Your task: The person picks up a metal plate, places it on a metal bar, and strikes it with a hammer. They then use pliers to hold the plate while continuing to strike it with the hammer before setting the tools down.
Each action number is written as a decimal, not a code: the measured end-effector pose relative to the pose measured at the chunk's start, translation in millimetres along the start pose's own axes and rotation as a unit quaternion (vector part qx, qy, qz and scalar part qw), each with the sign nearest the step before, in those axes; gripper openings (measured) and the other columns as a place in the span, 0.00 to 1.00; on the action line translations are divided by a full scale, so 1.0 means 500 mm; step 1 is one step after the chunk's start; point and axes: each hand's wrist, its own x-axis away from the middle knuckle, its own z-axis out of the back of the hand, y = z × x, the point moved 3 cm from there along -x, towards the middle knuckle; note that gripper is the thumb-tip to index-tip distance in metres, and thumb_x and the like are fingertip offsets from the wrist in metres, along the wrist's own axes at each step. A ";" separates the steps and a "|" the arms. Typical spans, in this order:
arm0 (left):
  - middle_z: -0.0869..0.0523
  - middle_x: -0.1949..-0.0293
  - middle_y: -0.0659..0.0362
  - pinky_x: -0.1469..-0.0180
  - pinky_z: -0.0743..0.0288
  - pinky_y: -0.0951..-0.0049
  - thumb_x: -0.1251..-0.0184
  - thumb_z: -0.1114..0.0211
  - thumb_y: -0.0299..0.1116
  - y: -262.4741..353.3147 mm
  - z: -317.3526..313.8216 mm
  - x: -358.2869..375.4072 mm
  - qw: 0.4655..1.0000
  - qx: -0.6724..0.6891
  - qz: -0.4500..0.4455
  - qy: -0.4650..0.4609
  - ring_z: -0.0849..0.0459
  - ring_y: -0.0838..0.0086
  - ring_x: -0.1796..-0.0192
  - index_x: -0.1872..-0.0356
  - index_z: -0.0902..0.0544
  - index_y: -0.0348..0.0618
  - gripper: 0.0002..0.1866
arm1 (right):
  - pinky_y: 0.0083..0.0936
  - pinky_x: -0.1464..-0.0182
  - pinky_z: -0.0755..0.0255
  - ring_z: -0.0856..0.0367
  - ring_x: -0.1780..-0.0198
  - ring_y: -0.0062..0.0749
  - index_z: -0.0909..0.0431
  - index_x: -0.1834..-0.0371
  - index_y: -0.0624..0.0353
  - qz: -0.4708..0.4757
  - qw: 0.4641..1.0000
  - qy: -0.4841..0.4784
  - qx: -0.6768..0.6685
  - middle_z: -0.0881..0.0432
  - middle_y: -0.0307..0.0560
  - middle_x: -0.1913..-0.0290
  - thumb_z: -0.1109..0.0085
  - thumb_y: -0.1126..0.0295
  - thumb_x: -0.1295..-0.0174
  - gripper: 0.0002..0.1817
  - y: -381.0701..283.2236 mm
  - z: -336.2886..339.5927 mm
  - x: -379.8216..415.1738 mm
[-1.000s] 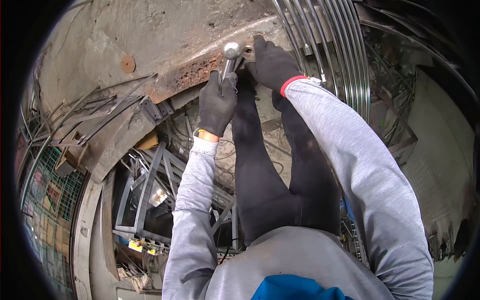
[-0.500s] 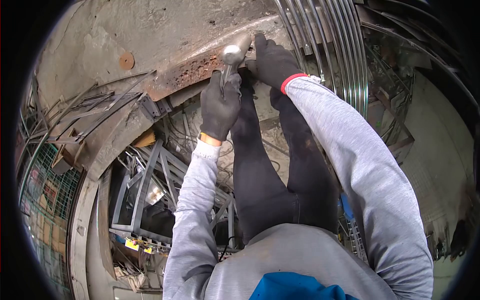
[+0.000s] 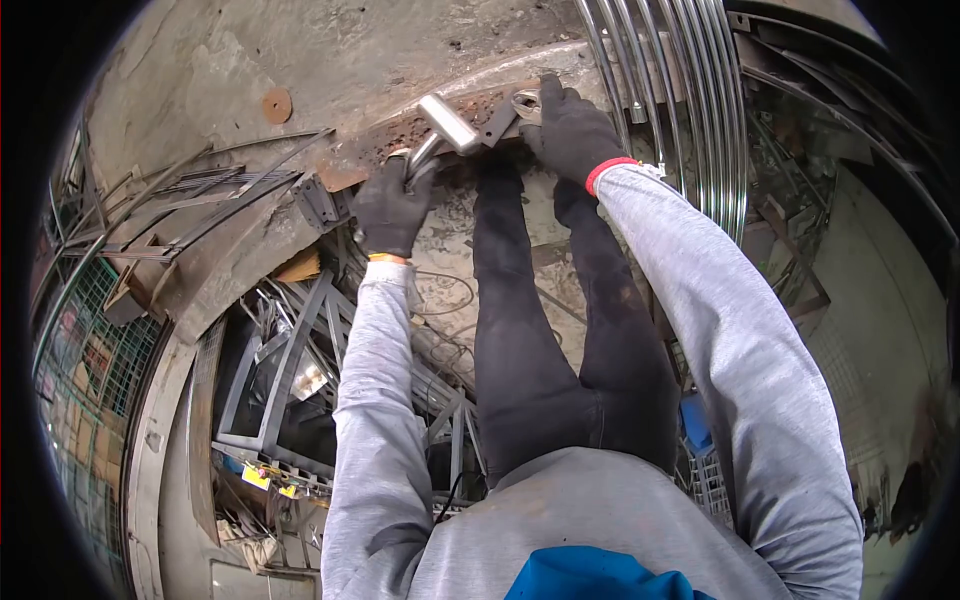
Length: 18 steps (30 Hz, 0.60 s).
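Note:
My left hand (image 3: pixel 393 208), in a black glove, is closed round the handle of a hammer (image 3: pixel 450 124). The bright cylindrical hammer head lies over the rusty bench edge, to the upper right of that hand. Gloved in black as well, my right hand (image 3: pixel 575 130) is closed on a metal tool with a rounded, hooked end (image 3: pixel 526 103); the rest of it is hidden under the fingers. Between the hammer head and this tool, a small flat dark metal piece (image 3: pixel 499 121) slants over the pitted, rusty strip (image 3: pixel 390 135) along the edge.
Shiny metal tubes (image 3: pixel 690 110) lie just right of my right hand. A rusty disc (image 3: pixel 277 105) rests on the grey worktop (image 3: pixel 360 60). Thin metal bars (image 3: pixel 215 190) lie at the left, above a grey metal frame (image 3: pixel 275 380). Dark curved strips (image 3: pixel 820 75) fill the upper right.
My left hand has moved left and slightly down, and the hammer has tipped over, its head away from my right hand. The dark metal piece and hooked tool end are now uncovered.

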 end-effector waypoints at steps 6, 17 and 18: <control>0.10 0.48 0.49 0.40 0.21 0.48 0.31 0.27 0.45 -0.091 0.005 -0.044 0.976 -0.187 -0.110 -0.018 0.13 0.49 0.45 0.39 0.12 0.51 0.22 | 0.48 0.39 0.19 0.14 0.38 0.60 0.43 0.16 0.65 0.016 0.999 0.045 0.009 0.18 0.67 0.37 0.38 0.41 0.26 0.48 0.008 -0.020 0.001; 0.12 0.43 0.52 0.24 0.34 0.43 0.27 0.32 0.55 0.160 -0.134 -0.086 0.976 -0.148 -0.150 0.047 0.18 0.51 0.37 0.39 0.12 0.54 0.24 | 0.50 0.42 0.18 0.11 0.44 0.61 0.43 0.17 0.65 0.048 0.995 0.085 -0.015 0.15 0.68 0.44 0.38 0.45 0.26 0.46 0.010 -0.025 -0.002; 0.12 0.44 0.53 0.23 0.35 0.43 0.26 0.33 0.55 0.163 -0.167 -0.086 0.972 -0.188 -0.136 0.029 0.17 0.51 0.37 0.40 0.11 0.55 0.22 | 0.51 0.42 0.18 0.11 0.46 0.60 0.43 0.17 0.64 0.052 0.994 0.095 -0.027 0.14 0.67 0.47 0.38 0.46 0.25 0.44 0.021 -0.019 -0.006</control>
